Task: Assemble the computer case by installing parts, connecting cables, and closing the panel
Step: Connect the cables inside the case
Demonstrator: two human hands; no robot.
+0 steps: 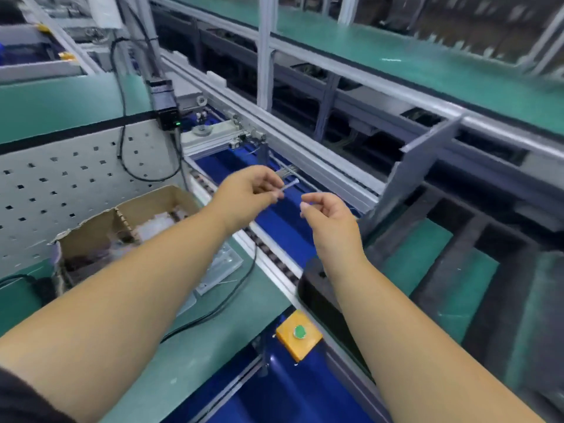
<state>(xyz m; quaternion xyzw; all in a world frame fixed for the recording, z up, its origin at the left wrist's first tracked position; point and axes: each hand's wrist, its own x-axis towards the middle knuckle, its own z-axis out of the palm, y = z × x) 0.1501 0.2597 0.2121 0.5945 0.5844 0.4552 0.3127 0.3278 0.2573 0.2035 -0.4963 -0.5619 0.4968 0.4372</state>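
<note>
While the view was blurred by motion, we counted one blue conveyor lane point(283, 227) running between green benches, and one dark computer case point(457, 264) at the right with its grey side panel point(418, 175) standing tilted up. One cardboard box point(122, 230) with two compartments sat at the left, loose pale parts inside, beside one perforated grey board point(61, 190). One yellow button box point(299, 334) with one green button lay near the bottom. Two bare forearms reached out over the lane. Our left hand point(247, 193) pinched one thin pale strip point(288, 186), likely a cable tie, between thumb and fingertip. Our right hand point(328, 215) had fingers curled, thumb and forefinger pressed on something tiny; we couldn't tell what.
</note>
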